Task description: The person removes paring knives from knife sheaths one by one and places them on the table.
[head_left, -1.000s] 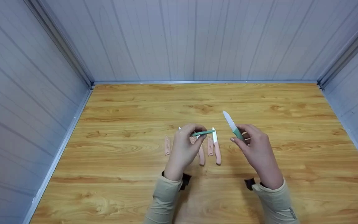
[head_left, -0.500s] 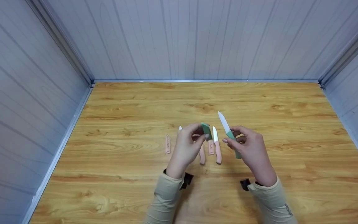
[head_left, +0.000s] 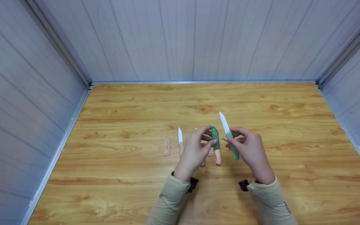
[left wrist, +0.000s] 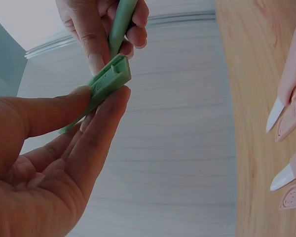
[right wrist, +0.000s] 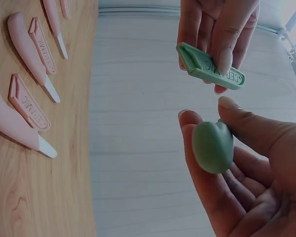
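Note:
My left hand (head_left: 195, 151) pinches a green knife sheath (head_left: 215, 138) between thumb and fingers, its raised lettering showing in the right wrist view. Beside it, my right hand (head_left: 251, 148) holds a green-handled knife (head_left: 234, 152) by the handle near the blade. The white blade points up and away, bare and apart from the sheath. From the right wrist, the knife's handle (right wrist: 213, 148) appears end-on and hides the blade. Both hands are held above the table, close together.
Three pink-handled knives with white blades lie on the wood-grain table (head_left: 120, 175), among them a left one (head_left: 180, 136) and a right one (head_left: 218, 157). Pink sheaths lie beside them, such as the leftmost sheath (head_left: 167, 146). Pale panel walls (head_left: 180, 40) enclose the table.
My left hand has turned the green sheath from crosswise to lengthwise and moved right. My right hand has shifted slightly left with the green knife, so sheath and knife are closer together.

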### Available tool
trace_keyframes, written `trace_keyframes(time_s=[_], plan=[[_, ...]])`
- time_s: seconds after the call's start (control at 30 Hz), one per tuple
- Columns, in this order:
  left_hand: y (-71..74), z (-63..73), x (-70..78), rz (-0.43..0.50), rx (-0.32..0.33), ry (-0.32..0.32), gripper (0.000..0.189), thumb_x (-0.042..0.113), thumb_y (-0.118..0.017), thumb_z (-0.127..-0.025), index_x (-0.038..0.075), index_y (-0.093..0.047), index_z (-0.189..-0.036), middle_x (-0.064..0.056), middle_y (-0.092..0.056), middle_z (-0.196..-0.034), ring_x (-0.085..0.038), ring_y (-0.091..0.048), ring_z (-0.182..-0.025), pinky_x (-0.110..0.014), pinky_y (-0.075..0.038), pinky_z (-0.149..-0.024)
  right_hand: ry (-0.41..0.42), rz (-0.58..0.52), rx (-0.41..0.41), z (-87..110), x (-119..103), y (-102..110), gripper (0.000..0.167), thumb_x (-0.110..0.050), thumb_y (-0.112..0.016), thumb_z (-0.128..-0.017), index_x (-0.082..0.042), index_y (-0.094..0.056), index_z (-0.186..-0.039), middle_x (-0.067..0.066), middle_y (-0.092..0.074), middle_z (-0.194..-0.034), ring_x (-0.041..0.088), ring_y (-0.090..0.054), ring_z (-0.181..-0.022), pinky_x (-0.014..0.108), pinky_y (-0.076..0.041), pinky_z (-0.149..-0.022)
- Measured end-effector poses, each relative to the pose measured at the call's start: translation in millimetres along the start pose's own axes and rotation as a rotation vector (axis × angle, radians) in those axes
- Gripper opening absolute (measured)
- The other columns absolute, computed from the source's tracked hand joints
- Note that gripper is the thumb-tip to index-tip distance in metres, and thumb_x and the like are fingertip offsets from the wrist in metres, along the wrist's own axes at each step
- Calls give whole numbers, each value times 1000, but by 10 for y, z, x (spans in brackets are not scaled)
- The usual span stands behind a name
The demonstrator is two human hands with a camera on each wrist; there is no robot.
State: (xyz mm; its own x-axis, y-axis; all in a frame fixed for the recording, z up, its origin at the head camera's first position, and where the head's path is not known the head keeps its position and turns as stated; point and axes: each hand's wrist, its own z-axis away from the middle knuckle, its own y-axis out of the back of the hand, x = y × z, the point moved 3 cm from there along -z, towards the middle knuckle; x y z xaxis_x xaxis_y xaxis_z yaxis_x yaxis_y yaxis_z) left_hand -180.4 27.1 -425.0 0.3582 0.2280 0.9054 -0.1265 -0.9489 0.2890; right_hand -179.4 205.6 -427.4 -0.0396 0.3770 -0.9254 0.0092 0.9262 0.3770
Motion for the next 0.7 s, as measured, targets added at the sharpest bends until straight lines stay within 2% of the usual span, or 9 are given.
trace_keyframes(time_s=[0.13,0.3,0.53,0.7], plan=[[5,3,-13,-20,10,-5,35,-6,-68,-84,0,-60,-118,-6,-63,-95,-13,-65,-82,-19,-54,-66,-44,19,-36,-39,58,0,34,-15,-71,-88,1,-64,-117,14,-63,-95,22,-69,-73,33,-57,-61],[2,1,-30,-41,3,7,36,-6,-68,-84,0,-60,-118,-6,-62,-94,-13,-64,-82,-18,-53,-66,-85,8,-92,-66,113,-8,34,-11,-66,-91,5,-61,-121,17,-62,-98,24,-69,-75,41,-57,-67],[-5,-8,-61,-57,4,33,35,-5,-69,-84,0,-61,-117,-6,-62,-92,-14,-64,-81,-19,-53,-65,-68,43,-159,-60,133,5,34,-8,-60,-94,6,-57,-125,18,-62,-102,28,-69,-83,37,-56,-69],[-29,-12,-85,-73,-8,47,34,-5,-69,-85,-1,-61,-118,-4,-62,-89,-13,-63,-81,-18,-53,-66,-57,81,-180,-51,136,37,30,-9,-62,-94,6,-60,-120,16,-64,-101,26,-68,-86,36,-55,-72]])
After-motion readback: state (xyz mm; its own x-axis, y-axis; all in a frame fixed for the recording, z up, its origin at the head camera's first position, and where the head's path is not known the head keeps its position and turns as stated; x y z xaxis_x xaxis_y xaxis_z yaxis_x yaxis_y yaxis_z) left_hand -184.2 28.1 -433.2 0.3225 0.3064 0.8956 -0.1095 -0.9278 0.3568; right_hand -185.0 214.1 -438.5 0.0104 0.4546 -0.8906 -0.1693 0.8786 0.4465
